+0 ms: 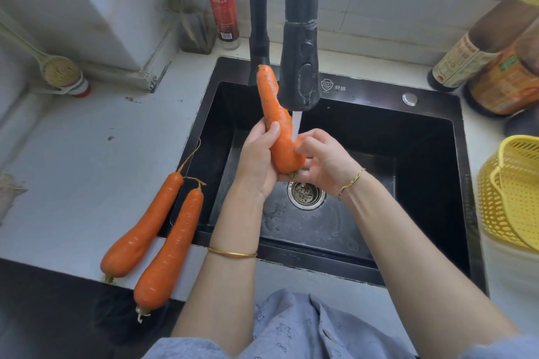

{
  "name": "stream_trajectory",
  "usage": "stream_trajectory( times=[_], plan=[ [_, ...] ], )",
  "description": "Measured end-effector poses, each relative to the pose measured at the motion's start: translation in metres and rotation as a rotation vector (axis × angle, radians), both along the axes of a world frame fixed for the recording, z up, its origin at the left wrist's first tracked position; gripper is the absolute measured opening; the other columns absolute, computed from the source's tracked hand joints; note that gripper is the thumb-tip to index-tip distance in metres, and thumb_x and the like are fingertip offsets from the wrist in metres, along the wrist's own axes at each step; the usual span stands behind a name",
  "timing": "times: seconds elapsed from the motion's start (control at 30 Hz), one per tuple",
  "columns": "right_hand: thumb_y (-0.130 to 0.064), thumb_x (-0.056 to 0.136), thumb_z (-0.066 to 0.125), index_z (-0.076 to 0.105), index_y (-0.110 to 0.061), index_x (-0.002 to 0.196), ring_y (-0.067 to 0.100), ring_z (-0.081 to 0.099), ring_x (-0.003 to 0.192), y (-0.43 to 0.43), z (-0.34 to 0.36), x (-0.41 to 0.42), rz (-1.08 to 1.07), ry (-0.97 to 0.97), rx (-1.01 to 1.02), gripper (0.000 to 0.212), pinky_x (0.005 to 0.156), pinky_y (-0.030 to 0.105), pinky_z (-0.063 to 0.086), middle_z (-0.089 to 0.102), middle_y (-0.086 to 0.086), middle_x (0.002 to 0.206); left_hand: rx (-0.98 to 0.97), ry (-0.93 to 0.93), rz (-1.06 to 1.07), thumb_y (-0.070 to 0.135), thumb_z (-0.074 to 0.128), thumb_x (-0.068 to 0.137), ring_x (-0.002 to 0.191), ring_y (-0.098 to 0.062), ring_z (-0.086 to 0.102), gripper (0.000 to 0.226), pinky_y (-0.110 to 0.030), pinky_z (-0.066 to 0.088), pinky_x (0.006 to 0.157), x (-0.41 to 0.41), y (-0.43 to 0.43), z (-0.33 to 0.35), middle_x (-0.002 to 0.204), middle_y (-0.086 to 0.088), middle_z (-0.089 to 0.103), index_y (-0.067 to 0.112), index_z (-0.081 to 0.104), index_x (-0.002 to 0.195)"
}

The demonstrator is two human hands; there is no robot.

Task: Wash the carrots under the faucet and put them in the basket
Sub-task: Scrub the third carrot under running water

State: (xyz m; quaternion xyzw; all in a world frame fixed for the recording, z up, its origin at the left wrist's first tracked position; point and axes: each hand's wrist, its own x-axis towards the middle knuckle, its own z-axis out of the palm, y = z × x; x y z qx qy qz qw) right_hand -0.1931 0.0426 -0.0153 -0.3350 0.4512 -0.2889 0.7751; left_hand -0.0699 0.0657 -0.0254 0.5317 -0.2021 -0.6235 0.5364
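While left hand (pixel 256 160) is gripping the carrot (pixel 274 114), right hand (pixel 326 160) seemingly curling round its base, running water (pixel 296 125) is inviting a six-o'clock slip.

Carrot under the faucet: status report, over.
Left hand grips the carrot, right hand curled round its lower end. Faucet running onto it. Two more carrots wait on counter; yellow basket at right, path unobstructed.

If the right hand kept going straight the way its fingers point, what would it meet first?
The carrot that the left hand grips: the right hand points left at its thick end and seems to cup it.
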Motion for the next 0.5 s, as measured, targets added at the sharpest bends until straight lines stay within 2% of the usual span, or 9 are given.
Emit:
stream_trajectory(
  times=[0.1,0.2,0.37,0.5],
  plan=[
    [0.005,0.089,0.042,0.048,-0.007,0.094,0.025,0.070,0.078,0.0007,0.0010,-0.0014,-0.009,-0.051,0.039,0.014,0.071,0.054,0.057,0.059,0.015,0.100,0.001,0.004,0.003,0.023,0.042,0.104,0.115,-0.023,0.062,0.039,-0.038,0.055,0.088,0.0011,-0.0002,0.0007,0.132,-0.010,0.060,0.014,0.047,0.142],
    [0.004,0.090,0.043,0.046,-0.007,0.088,0.025,0.070,0.077,0.0006,0.0023,0.0003,-0.011,-0.006,0.016,0.013,0.071,0.056,0.057,0.060,0.012,0.091,0.004,0.007,0.000,0.022,0.042,0.104,0.111,-0.022,0.063,0.039,-0.039,0.056,0.088,-0.0001,0.0001,0.0015,0.131,-0.011,0.060,0.014,0.048,0.141],
    [0.005,0.088,0.043,0.047,-0.007,0.099,0.028,0.068,0.085,0.0012,0.0011,-0.0020,-0.018,-0.061,0.067,0.017,0.071,0.053,0.057,0.059,0.015,0.102,-0.012,0.034,-0.006,0.020,0.042,0.104,0.103,-0.016,0.067,0.038,-0.030,0.058,0.076,0.0015,-0.0005,0.0011,0.129,-0.010,0.061,0.013,0.049,0.141],
    [0.001,0.086,0.050,0.044,-0.010,0.093,0.029,0.066,0.085,-0.0002,-0.0012,-0.0002,-0.033,0.009,0.027,0.014,0.071,0.056,0.057,0.057,0.014,0.100,-0.006,0.048,-0.026,0.018,0.040,0.104,0.094,-0.012,0.069,0.033,-0.033,0.058,0.080,-0.0005,0.0008,0.0028,0.115,-0.006,0.066,0.012,0.054,0.134]
  ],
)
